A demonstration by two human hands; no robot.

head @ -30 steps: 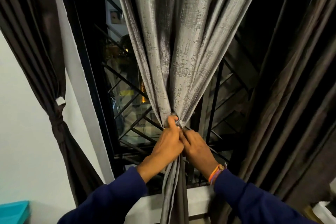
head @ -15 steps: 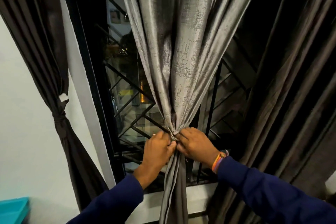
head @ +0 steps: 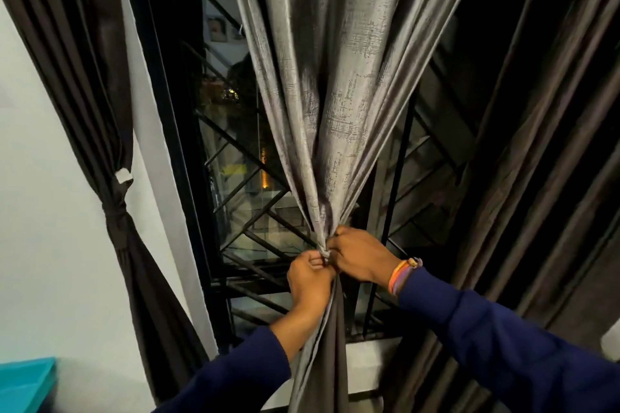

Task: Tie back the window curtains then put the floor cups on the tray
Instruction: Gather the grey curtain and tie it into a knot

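Since the earlier frame both hands have been lowered slightly along the grey curtain, which hangs at the middle of the window. It is gathered at a narrow waist where the left hand and right hand are curled around it, pinching a small tie between them. A dark curtain is seen tied back at the left.
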